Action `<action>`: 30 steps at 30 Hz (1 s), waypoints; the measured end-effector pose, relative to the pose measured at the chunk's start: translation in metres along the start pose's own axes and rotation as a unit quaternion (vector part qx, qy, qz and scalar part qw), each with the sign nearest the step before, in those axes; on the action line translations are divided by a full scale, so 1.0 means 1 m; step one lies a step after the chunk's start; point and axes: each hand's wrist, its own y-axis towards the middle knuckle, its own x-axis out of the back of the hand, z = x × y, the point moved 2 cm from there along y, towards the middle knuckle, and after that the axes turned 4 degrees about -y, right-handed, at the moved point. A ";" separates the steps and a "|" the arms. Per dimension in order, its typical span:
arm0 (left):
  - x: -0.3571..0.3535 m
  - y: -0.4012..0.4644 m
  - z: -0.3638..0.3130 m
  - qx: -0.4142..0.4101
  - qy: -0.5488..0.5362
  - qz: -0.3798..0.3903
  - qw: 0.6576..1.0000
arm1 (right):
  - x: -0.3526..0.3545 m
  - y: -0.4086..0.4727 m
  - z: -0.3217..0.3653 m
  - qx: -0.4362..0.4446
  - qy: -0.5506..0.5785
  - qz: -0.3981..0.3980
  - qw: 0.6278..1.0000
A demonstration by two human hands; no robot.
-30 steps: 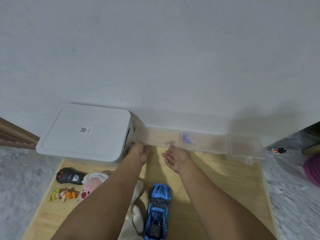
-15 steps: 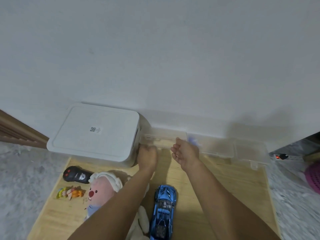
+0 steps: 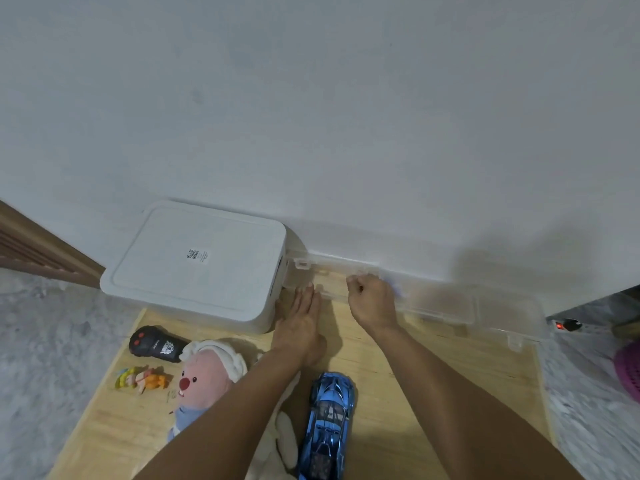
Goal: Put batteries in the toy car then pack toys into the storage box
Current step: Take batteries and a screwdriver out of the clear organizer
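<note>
A long clear plastic compartment case (image 3: pixel 436 303) lies along the wall on the wooden board (image 3: pixel 408 393). My right hand (image 3: pixel 372 301) grips the lifted clear lid near its middle divider. My left hand (image 3: pixel 300 323) lies flat, fingers together, pressing the case's left front edge. A shiny blue toy car (image 3: pixel 329 424) sits on the board between my forearms. The white storage box (image 3: pixel 201 261) with its lid on stands at the left against the wall. Something small and purple shows dimly inside the case beside my right hand.
A black remote control (image 3: pixel 156 344), a small colourful figurine (image 3: pixel 142 379) and a pink plush toy (image 3: pixel 204 382) lie at the left of the board. A white plush lies under my left forearm. A power strip (image 3: pixel 568 324) with a red light and a purple basket (image 3: pixel 628 372) are at the right.
My right hand closed on the case's lid and lifted it, so the left end now stands raised. My left hand went from curled to flat on the case's front edge.
</note>
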 end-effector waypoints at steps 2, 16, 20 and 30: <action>0.000 0.000 0.002 -0.005 0.004 -0.001 1.000 | 0.003 0.003 0.003 0.049 -0.065 0.039 0.996; 0.004 0.002 0.002 -0.004 0.003 0.023 1.000 | 0.001 0.018 0.028 0.069 -0.325 0.323 0.886; 0.004 0.003 0.000 0.000 0.007 0.026 1.000 | 0.000 0.020 0.026 0.091 -0.351 0.331 0.871; 0.007 0.002 -0.002 0.002 0.002 0.033 0.999 | -0.003 0.018 0.022 0.120 -0.339 0.313 0.879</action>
